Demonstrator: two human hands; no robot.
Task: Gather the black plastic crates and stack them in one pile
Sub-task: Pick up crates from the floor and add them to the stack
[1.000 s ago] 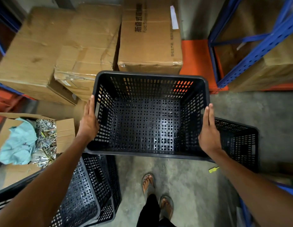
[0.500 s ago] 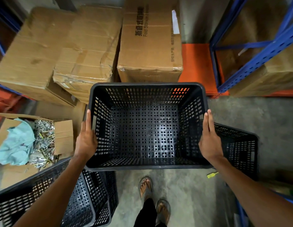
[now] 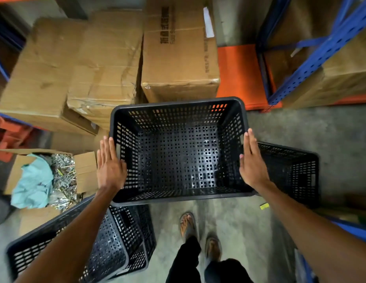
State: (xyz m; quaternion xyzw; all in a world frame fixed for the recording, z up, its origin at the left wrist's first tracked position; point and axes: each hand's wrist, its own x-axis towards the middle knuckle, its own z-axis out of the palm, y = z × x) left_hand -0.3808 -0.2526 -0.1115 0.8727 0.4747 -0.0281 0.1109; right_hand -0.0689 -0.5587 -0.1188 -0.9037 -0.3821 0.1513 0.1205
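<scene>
An empty black perforated crate (image 3: pixel 178 117) is in front of me, upright, pressed between my two palms. My left hand (image 3: pixel 110 166) lies flat against its left wall and my right hand (image 3: pixel 252 164) flat against its right wall, fingers straight. A second black crate (image 3: pixel 290 170) stands on the floor at the right, partly behind the held one. At the lower left stands another black crate (image 3: pixel 108 252), nested in one more, under my left forearm.
Big cardboard boxes (image 3: pixel 178 58) line the back, close to the held crate's far rim. An open carton with screws and a teal cloth (image 3: pixel 35 180) sits at the left. A blue rack (image 3: pixel 321 50) stands at the right. My sandalled feet (image 3: pixel 188 225) are on bare concrete.
The held crate has come lower and nearer to me, away from the boxes. My fingers have straightened, so both hands now press flat on its side walls.
</scene>
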